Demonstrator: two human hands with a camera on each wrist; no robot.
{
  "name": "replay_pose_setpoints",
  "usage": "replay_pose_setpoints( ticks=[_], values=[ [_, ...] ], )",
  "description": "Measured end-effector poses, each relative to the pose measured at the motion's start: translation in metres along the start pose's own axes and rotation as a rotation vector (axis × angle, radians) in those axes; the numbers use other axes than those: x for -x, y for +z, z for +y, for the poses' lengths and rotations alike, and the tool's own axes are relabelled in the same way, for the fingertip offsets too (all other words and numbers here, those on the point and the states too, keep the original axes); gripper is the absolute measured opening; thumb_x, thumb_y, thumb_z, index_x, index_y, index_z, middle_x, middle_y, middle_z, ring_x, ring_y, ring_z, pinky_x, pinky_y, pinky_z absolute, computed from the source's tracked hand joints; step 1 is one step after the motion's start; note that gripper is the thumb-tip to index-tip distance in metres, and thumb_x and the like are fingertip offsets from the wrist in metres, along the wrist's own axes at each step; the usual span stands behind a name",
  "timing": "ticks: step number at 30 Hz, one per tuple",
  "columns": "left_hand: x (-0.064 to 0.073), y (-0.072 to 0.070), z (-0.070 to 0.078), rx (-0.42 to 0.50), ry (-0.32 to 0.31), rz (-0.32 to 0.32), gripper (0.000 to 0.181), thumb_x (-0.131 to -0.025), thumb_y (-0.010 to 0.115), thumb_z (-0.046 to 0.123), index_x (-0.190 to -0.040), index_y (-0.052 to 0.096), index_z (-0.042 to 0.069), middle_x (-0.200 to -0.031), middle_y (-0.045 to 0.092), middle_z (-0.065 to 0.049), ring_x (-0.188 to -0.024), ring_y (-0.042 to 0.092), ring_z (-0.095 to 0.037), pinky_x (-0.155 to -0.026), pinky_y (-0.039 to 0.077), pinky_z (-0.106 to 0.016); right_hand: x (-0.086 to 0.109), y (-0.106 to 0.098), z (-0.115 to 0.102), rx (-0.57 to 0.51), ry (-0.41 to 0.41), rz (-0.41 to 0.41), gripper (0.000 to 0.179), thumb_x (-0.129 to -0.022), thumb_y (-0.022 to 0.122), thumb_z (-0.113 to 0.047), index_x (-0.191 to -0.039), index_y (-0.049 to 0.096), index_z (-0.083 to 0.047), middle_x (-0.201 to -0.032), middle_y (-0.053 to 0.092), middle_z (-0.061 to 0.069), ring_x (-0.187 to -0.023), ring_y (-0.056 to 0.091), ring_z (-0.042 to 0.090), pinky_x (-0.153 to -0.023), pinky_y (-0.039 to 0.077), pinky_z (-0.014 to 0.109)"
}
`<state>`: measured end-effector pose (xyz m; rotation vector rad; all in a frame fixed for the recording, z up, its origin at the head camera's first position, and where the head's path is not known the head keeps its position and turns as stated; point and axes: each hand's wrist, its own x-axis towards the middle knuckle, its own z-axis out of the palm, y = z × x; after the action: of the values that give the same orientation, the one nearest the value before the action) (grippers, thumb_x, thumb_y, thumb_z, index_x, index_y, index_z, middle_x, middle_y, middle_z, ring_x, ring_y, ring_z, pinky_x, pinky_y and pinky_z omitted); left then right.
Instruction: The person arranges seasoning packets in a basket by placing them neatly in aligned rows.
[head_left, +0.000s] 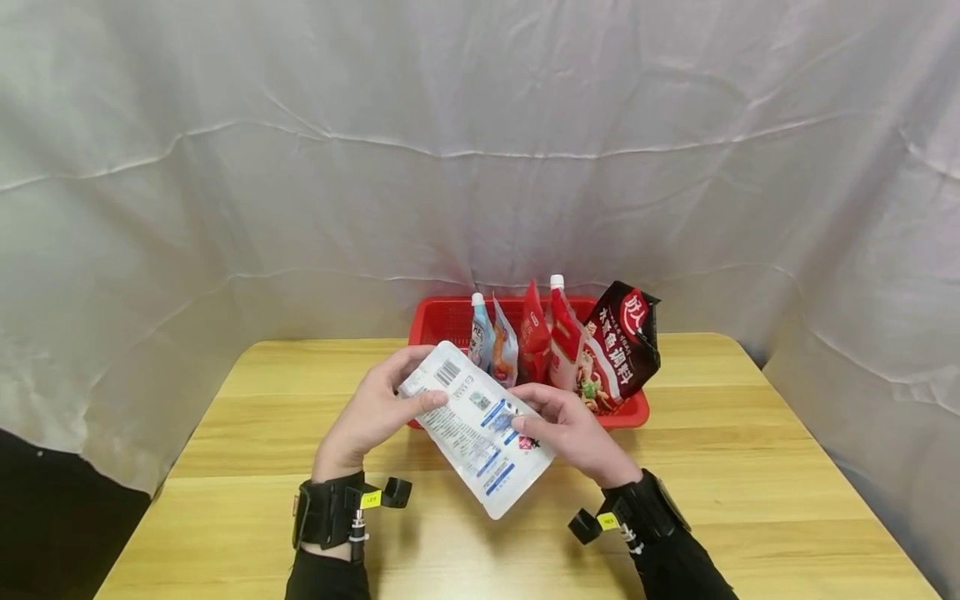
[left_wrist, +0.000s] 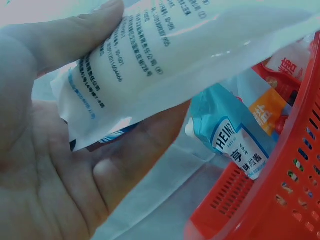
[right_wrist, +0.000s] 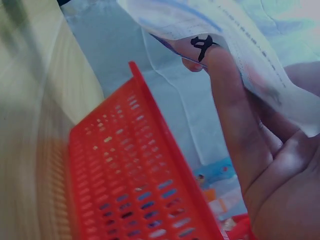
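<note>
A white packet (head_left: 480,442) with a barcode and blue-edged print is held tilted between both hands, in front of a red basket (head_left: 630,414). My left hand (head_left: 382,408) grips its upper left end, thumb on the printed face and fingers behind, as the left wrist view also shows. On the right edge, my right hand (head_left: 573,433) pinches the packet with the thumb in front. In the right wrist view the fingers (right_wrist: 227,95) of that hand lie behind the packet (right_wrist: 250,50). The packet's far side is mostly hidden.
Standing in the basket are a blue Heinz pouch (head_left: 482,332), a pale pouch (head_left: 505,346), a red packet (head_left: 534,333), a red pouch with a white cap (head_left: 566,342) and a black packet (head_left: 626,342) leaning over the right rim. A grey curtain (head_left: 480,208) hangs behind the wooden table (head_left: 750,467).
</note>
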<state>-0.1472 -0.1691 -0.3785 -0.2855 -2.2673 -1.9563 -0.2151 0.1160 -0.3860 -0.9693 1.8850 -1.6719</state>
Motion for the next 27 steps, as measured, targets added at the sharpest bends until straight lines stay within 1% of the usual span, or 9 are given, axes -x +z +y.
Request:
replay_pose_setpoints(
  ticks=[3, 9, 12, 15, 18, 21, 24, 26, 27],
  values=[
    [0.001, 0.001, 0.003, 0.017, 0.044, 0.009, 0.061, -0.088, 0.082, 0.006, -0.143, 0.056, 0.01, -0.129, 0.067, -0.016, -0.101, 0.069, -0.03, -0.078, 0.063, -0.038, 0.005, -0.004, -0.007, 0.038, 0.002, 0.014, 0.034, -0.102, 0.064, -0.007, -0.134, 0.062, 0.005, -0.113, 0.073, 0.025, -0.087, 0.077, 0.026, -0.073, 0.064, 0.038],
    [0.006, 0.003, 0.01, 0.066, 0.144, -0.019, 0.056, -0.083, 0.081, -0.006, -0.13, 0.055, 0.01, -0.126, 0.064, -0.016, -0.103, 0.066, -0.036, -0.08, 0.063, -0.041, 0.013, -0.013, -0.022, 0.215, -0.033, 0.077, 0.026, -0.101, 0.066, -0.008, -0.127, 0.067, -0.001, -0.115, 0.073, 0.02, -0.096, 0.075, 0.024, -0.077, 0.062, 0.037],
    [0.009, 0.002, 0.016, 0.079, 0.171, -0.029, 0.054, -0.079, 0.081, -0.01, -0.123, 0.055, 0.011, -0.126, 0.061, -0.014, -0.106, 0.063, -0.037, -0.082, 0.061, -0.041, 0.015, -0.017, -0.027, 0.249, -0.049, 0.1, 0.024, -0.1, 0.067, -0.006, -0.124, 0.069, -0.003, -0.116, 0.072, 0.019, -0.097, 0.074, 0.025, -0.079, 0.062, 0.037],
    [0.012, 0.002, 0.02, 0.07, 0.214, -0.04, 0.053, -0.077, 0.081, -0.011, -0.118, 0.055, 0.01, -0.126, 0.059, -0.012, -0.107, 0.061, -0.036, -0.085, 0.059, -0.04, 0.017, -0.019, -0.029, 0.268, -0.044, 0.129, 0.023, -0.099, 0.069, -0.006, -0.122, 0.07, -0.004, -0.117, 0.07, 0.018, -0.096, 0.073, 0.024, -0.078, 0.063, 0.037],
    [0.015, 0.001, 0.023, 0.046, 0.279, -0.042, 0.053, -0.076, 0.081, -0.014, -0.115, 0.054, 0.009, -0.123, 0.059, -0.011, -0.109, 0.059, -0.034, -0.087, 0.057, -0.039, 0.018, -0.02, -0.03, 0.271, -0.004, 0.169, 0.024, -0.098, 0.071, -0.011, -0.121, 0.07, -0.003, -0.116, 0.069, 0.017, -0.093, 0.073, 0.023, -0.076, 0.063, 0.037],
    [0.018, -0.001, 0.026, 0.012, 0.343, -0.023, 0.054, -0.073, 0.082, -0.016, -0.113, 0.054, 0.009, -0.12, 0.061, -0.01, -0.111, 0.058, -0.032, -0.09, 0.055, -0.037, 0.017, -0.022, -0.03, 0.252, 0.083, 0.207, 0.031, -0.098, 0.074, -0.021, -0.122, 0.069, -0.002, -0.112, 0.072, 0.016, -0.09, 0.073, 0.024, -0.075, 0.063, 0.038],
    [0.02, -0.003, 0.028, -0.005, 0.382, 0.004, 0.055, -0.071, 0.083, -0.016, -0.111, 0.054, 0.009, -0.118, 0.062, -0.009, -0.111, 0.058, -0.03, -0.092, 0.053, -0.036, 0.014, -0.023, -0.029, 0.263, 0.174, 0.165, 0.042, -0.097, 0.076, -0.029, -0.126, 0.067, 0.001, -0.108, 0.075, 0.017, -0.087, 0.075, 0.027, -0.074, 0.063, 0.039],
    [0.021, -0.003, 0.03, -0.004, 0.397, 0.021, 0.054, -0.071, 0.083, -0.017, -0.109, 0.053, 0.008, -0.117, 0.062, -0.009, -0.111, 0.058, -0.029, -0.093, 0.052, -0.037, 0.014, -0.023, -0.028, 0.295, 0.218, 0.09, 0.046, -0.097, 0.075, -0.031, -0.128, 0.066, 0.003, -0.108, 0.075, 0.017, -0.085, 0.075, 0.029, -0.073, 0.064, 0.039],
    [0.021, -0.004, 0.03, -0.005, 0.401, 0.029, 0.054, -0.071, 0.083, -0.017, -0.108, 0.053, 0.008, -0.118, 0.061, -0.009, -0.112, 0.058, -0.029, -0.093, 0.052, -0.037, 0.013, -0.023, -0.027, 0.321, 0.223, 0.043, 0.047, -0.098, 0.074, -0.031, -0.128, 0.066, 0.004, -0.109, 0.075, 0.017, -0.084, 0.074, 0.03, -0.073, 0.064, 0.04]
  ],
)
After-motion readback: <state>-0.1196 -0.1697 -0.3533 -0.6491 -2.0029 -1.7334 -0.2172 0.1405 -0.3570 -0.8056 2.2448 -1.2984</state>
